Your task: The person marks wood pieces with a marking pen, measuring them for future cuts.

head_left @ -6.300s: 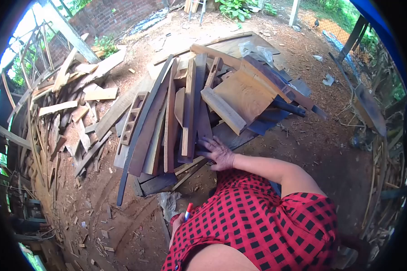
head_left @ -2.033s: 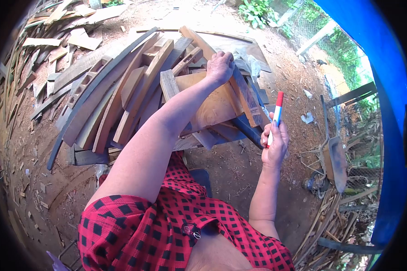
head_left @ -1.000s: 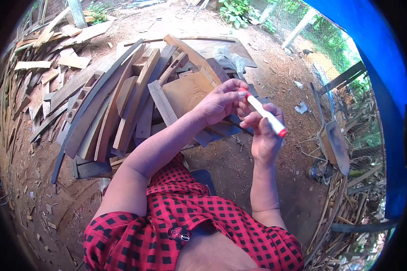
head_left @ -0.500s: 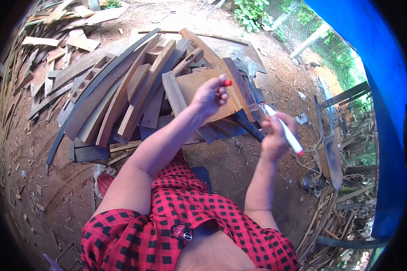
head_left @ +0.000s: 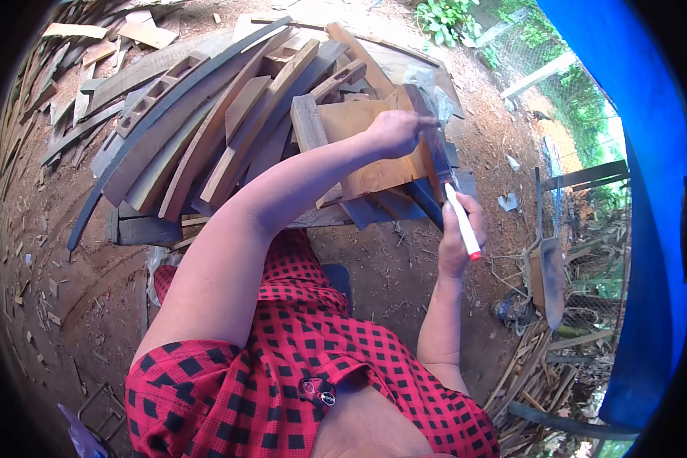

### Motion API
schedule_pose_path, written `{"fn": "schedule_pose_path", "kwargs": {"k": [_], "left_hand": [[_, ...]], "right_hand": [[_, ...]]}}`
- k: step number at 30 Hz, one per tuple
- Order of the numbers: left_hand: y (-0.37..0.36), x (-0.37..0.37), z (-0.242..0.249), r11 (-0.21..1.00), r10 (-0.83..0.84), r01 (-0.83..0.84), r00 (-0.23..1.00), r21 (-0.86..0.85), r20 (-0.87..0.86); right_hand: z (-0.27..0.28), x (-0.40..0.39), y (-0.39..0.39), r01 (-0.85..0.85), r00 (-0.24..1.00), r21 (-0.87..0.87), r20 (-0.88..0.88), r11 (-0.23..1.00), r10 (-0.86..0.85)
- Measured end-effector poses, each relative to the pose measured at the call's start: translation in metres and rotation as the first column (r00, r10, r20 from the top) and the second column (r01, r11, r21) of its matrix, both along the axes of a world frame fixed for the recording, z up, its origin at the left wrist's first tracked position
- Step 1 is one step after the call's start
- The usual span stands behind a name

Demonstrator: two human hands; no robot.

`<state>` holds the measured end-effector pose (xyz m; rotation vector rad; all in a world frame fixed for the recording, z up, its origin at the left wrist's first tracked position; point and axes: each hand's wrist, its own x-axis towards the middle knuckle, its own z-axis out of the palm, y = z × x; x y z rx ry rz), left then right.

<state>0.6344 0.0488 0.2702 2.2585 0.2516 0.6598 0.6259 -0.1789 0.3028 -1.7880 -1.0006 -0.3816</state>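
Note:
My right hand [head_left: 463,233] grips a white marker [head_left: 461,217] with a red end toward me. The marker's tip end is right at the lower end of a dark wooden board [head_left: 437,153]. My left hand [head_left: 399,134] is closed at the left side of that board, one finger reaching across its face. The red cap seen in its fingers a moment ago is now hidden. Beneath my left wrist lies a light plywood panel [head_left: 351,120], with a rough wooden block [head_left: 307,122] along its left edge.
Several long wooden planks [head_left: 229,133] are stacked to the left on a low table. Scrap wood [head_left: 53,57] is heaped at the far left. A wheelbarrow [head_left: 551,282] stands on the right, near a blue tarp [head_left: 656,229]. A plastic bag [head_left: 440,99] lies beyond the board.
My left hand has moved right onto the dark board, and the red cap has gone out of sight. My right hand has shifted slightly, turning the marker more upright in view.

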Motion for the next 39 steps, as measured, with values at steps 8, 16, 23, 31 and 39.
{"fn": "schedule_pose_path", "kwargs": {"k": [8,16,23,31,39], "left_hand": [[0.007,-0.011,-0.013,0.963,-0.121,0.158,0.978,0.218,-0.173],[0.011,-0.003,-0.024,0.973,-0.146,0.168,0.979,0.159,-0.141],[0.010,-0.002,-0.029,0.979,-0.141,0.157,0.982,0.131,-0.127],[0.010,-0.003,-0.031,0.983,-0.145,0.154,0.985,0.099,-0.097],[0.011,-0.004,-0.029,0.981,-0.142,0.156,0.983,0.119,-0.116]], "right_hand": [[-0.039,0.011,0.014,0.105,0.957,-0.149,0.285,0.983,-0.059],[-0.058,0.016,0.023,0.154,0.934,-0.156,0.345,0.976,-0.092],[-0.060,0.014,0.025,0.194,0.925,-0.180,0.362,0.964,-0.119],[-0.060,0.012,0.029,0.279,0.884,-0.220,0.440,0.935,-0.160],[-0.063,0.009,0.034,0.336,0.852,-0.221,0.486,0.916,-0.195]]}}
